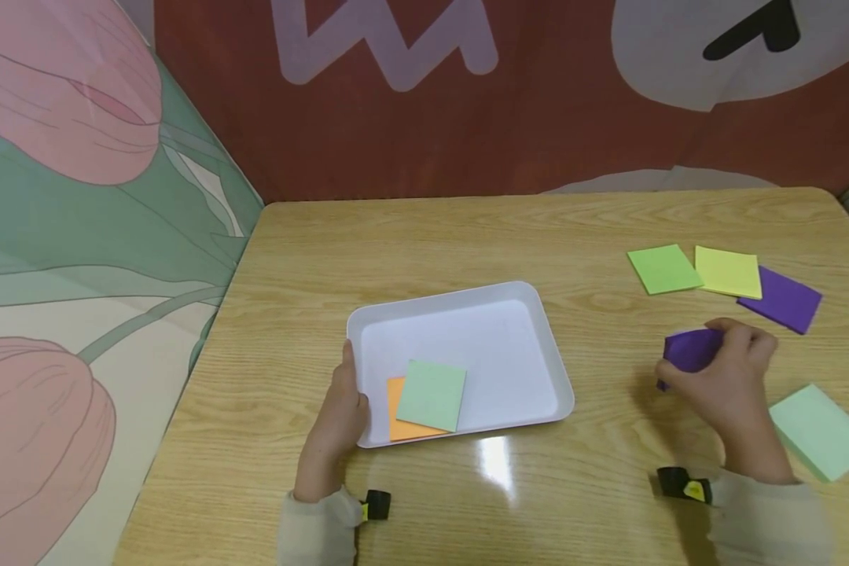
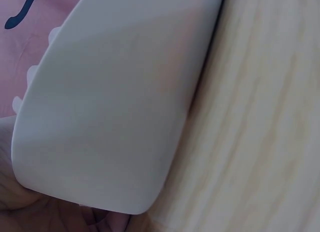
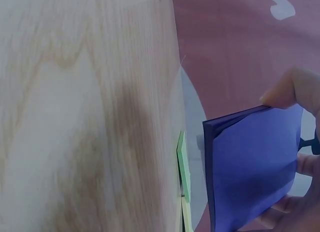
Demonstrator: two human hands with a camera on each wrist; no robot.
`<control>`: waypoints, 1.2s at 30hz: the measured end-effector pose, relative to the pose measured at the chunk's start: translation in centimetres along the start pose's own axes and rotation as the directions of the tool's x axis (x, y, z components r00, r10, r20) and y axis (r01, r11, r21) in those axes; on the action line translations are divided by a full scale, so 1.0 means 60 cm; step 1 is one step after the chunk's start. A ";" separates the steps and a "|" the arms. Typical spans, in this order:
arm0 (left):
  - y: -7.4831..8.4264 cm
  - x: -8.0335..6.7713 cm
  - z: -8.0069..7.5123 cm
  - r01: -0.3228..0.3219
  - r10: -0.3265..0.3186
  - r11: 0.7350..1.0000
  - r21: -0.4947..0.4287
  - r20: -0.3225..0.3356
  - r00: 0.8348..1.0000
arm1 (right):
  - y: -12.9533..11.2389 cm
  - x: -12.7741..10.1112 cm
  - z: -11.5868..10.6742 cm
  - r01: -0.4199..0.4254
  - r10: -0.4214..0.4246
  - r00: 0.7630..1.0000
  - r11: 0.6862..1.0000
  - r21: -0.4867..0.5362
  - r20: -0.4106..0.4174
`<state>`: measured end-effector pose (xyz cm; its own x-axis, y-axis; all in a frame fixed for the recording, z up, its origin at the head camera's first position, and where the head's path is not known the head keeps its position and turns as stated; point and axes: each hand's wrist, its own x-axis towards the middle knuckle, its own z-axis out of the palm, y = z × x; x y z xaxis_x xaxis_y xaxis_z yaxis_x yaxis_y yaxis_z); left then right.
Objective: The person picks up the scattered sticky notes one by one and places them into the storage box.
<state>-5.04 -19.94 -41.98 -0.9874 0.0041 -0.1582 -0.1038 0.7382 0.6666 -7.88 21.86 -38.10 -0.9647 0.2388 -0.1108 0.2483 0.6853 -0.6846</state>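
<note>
My right hand (image 1: 732, 381) pinches a purple sticky note pad (image 1: 693, 350) between thumb and fingers, holding it on edge above the table. In the right wrist view the pad (image 3: 255, 167) shows its broad purple face, the thumb (image 3: 285, 92) on one edge and fingertips at the opposite one. At the left end of a shallow white tray (image 1: 481, 338), my left hand (image 1: 336, 417) grips the side wall. The left wrist view is mostly filled by the tray's wall (image 2: 110, 112). Inside the tray, a pale green sticky note pad (image 1: 431, 395) overlaps an orange one (image 1: 399, 428).
At the back right of the wooden table (image 1: 431, 244) lie a bright green pad (image 1: 665, 269), a yellow pad (image 1: 727, 272) and another purple pad (image 1: 785, 300). A thicker pale green pad (image 1: 824, 432) lies right of my right hand. A printed cloth (image 1: 396, 141) hangs behind the table.
</note>
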 end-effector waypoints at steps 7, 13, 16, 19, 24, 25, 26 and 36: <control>-0.002 0.001 0.001 -0.003 0.003 1.000 -0.002 0.001 1.000 | -0.015 -0.004 0.013 0.091 -0.090 0.996 0.996 0.020 -0.020; -0.001 0.000 0.000 -0.003 0.003 1.000 0.000 0.007 1.000 | -0.030 -0.007 0.026 0.156 -0.155 0.988 0.987 0.029 -0.025; 0.000 -0.001 -0.001 0.003 -0.003 1.000 0.006 0.011 1.000 | -0.038 -0.009 0.031 0.180 -0.180 0.984 0.983 0.026 -0.015; 0.001 -0.001 -0.002 0.009 -0.009 1.000 0.009 0.013 1.000 | -0.047 -0.012 0.037 0.221 -0.220 0.975 0.975 0.028 -0.019; 0.002 -0.002 -0.002 0.007 -0.007 1.000 0.007 0.012 1.000 | -0.061 -0.015 0.050 0.319 -0.316 0.947 0.947 0.046 -0.059; 0.002 -0.002 -0.002 0.004 -0.004 1.000 0.006 0.011 1.000 | -0.063 -0.015 0.052 0.334 -0.330 0.941 0.941 0.051 -0.069; 0.002 -0.002 -0.002 0.002 -0.002 1.000 0.004 0.010 1.000 | -0.065 -0.015 0.055 0.348 -0.343 0.936 0.936 0.056 -0.078; 0.002 -0.001 -0.002 -0.010 0.010 1.000 -0.007 0.002 1.000 | -0.087 -0.017 0.074 0.405 -0.398 0.914 0.908 0.103 -0.083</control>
<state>-5.00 -19.92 -41.81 -0.9882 0.0130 -0.1528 -0.0944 0.7334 0.6732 -8.59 15.01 -37.63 -0.9729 0.0025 0.2311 -0.1744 0.6484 -0.7410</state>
